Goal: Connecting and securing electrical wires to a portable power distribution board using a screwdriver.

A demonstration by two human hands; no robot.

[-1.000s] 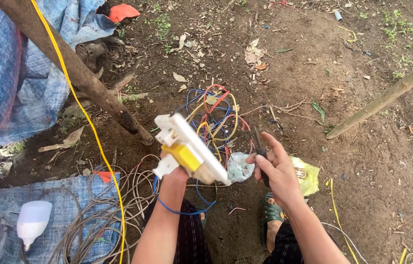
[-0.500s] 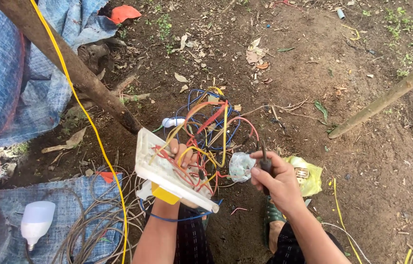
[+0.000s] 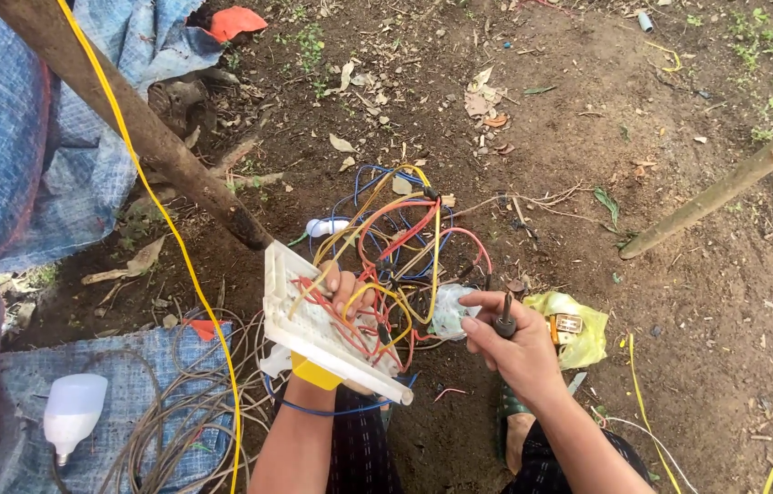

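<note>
Fingers of left hand (image 3: 342, 291) curled round white board (image 3: 322, 322), wires (image 3: 395, 265) up. Right hand (image 3: 514, 343) closed on screwdriver (image 3: 504, 316). Board earlier showed back; right hand was open.

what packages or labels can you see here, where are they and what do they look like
Yellow plastic bag: on the dirt just right of the right hand, crumpled, with a small boxy item with a pale label inside.
Clear wrapper: between both hands, crumpled, whitish.
No signs or screens.
</note>
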